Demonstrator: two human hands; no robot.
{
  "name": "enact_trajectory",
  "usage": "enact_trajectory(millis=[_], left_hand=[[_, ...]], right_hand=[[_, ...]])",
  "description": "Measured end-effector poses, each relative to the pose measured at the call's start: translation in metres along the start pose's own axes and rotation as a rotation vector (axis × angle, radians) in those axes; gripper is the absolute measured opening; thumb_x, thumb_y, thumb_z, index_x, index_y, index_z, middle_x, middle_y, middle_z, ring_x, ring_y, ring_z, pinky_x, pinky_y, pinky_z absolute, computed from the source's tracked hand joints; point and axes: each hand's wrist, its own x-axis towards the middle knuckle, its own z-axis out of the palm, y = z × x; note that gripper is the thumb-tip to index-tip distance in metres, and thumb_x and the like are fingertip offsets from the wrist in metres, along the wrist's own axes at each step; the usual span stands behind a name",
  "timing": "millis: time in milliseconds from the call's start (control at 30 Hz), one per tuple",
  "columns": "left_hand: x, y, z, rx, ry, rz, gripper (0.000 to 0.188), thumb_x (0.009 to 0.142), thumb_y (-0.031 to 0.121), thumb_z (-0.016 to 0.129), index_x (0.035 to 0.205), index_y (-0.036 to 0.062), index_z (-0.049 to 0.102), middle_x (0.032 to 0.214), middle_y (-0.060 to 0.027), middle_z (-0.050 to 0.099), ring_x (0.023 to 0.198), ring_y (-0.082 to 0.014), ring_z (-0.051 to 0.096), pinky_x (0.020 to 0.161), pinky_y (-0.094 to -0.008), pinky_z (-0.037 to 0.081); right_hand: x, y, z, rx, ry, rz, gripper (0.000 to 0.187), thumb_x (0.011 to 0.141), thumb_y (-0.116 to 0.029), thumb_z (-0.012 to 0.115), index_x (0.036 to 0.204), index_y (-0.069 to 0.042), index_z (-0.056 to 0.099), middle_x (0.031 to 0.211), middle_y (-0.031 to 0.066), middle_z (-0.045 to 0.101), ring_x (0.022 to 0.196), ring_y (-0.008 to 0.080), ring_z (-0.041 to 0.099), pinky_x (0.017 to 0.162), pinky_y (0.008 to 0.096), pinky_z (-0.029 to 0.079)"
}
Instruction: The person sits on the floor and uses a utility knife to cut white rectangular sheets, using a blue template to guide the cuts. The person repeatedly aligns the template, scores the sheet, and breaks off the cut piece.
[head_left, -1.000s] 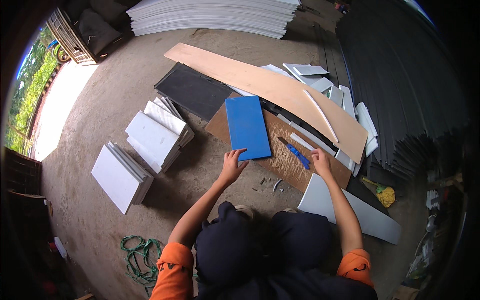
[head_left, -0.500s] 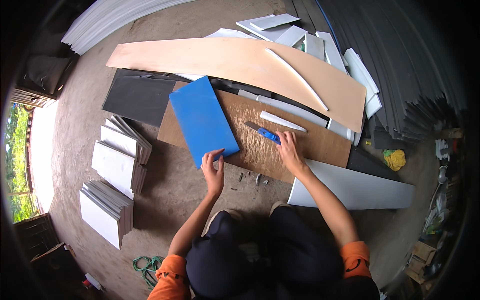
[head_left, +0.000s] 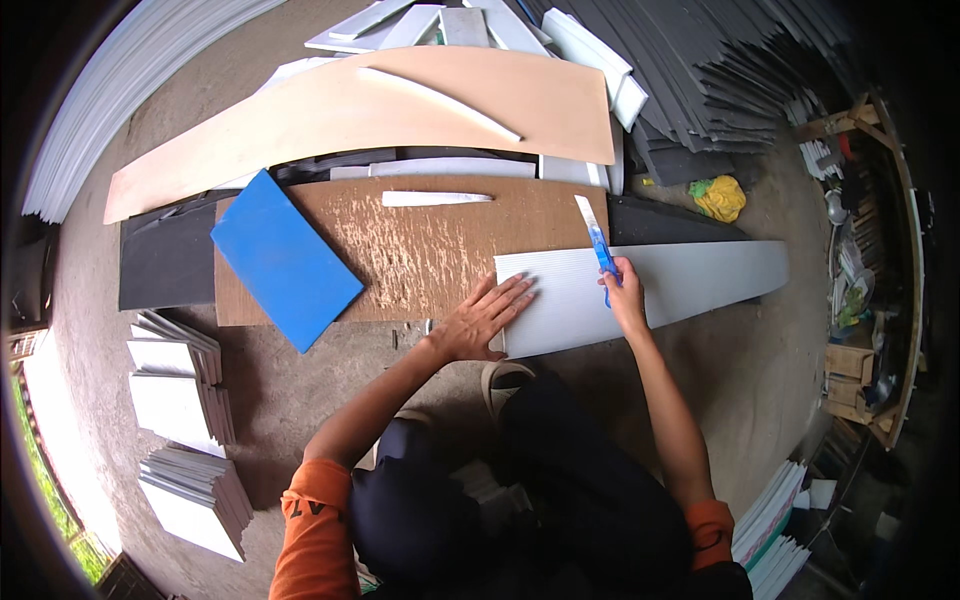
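Note:
My right hand (head_left: 625,294) is closed round the blue handle of a utility knife (head_left: 602,250), its blade extended and pointing away from me. Just below the knife lies a long white foam sheet (head_left: 690,282) that tapers to the right. On that sheet's left end rests my left hand (head_left: 484,318), fingers spread and holding nothing. A scarred brown board (head_left: 430,245) lies beneath, with a thin white offcut (head_left: 432,199) on it. The blue rectangular sheet (head_left: 288,262) lies tilted across the board's left end.
A long peach sheet (head_left: 300,112) carries a curved white strip (head_left: 440,102) at the back. White panels stand in stacks (head_left: 195,500) on the floor at left. Dark sheets (head_left: 690,70) are piled at far right, near a yellow bag (head_left: 718,198).
My view has turned right. My left hand has left the blue sheet and now lies on the white sheet's left end. My right hand has carried the knife over to that sheet.

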Motion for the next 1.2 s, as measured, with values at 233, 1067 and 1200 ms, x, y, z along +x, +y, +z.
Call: enact_trajectory(millis=[233, 1067, 1200], left_hand=[[0.012, -0.008, 0.005, 0.347, -0.091, 0.075, 0.099, 0.060, 0.044, 0.064, 0.135, 0.0094, 0.010, 0.141, -0.0053, 0.012, 0.130, -0.0191, 0.010, 0.105, -0.0429, 0.013], [-0.120, -0.065, -0.054, -0.670, 1.274, -0.920, 0.039, 0.091, 0.034, 0.038, 0.088, -0.0018, 0.054, 0.070, -0.0003, 0.050, 0.066, -0.0085, 0.042, 0.062, -0.0240, 0.037], [-0.151, -0.081, -0.056, -0.646, 1.176, -1.186, 0.038, 0.088, 0.033, 0.043, 0.096, -0.0020, 0.055, 0.087, -0.0050, 0.056, 0.082, -0.0102, 0.049, 0.074, -0.0249, 0.039]], right_hand=[[-0.018, 0.033, 0.006, -0.050, 0.086, 0.104, 0.017, 0.077, -0.006, 0.051, 0.094, -0.003, 0.050, 0.076, 0.0060, 0.059, 0.071, 0.0167, 0.057, 0.067, 0.0302, 0.043], [-0.013, -0.129, -0.021, 0.691, 0.147, -0.113, 0.017, 0.085, -0.005, 0.042, 0.101, -0.001, 0.046, 0.084, 0.0091, 0.057, 0.069, 0.0142, 0.056, 0.064, 0.0252, 0.044], [-0.008, -0.117, 0.042, 0.627, -0.013, -0.110, 0.014, 0.085, -0.005, 0.044, 0.099, -0.003, 0.045, 0.079, 0.0061, 0.056, 0.065, 0.0107, 0.054, 0.062, 0.0236, 0.044]])
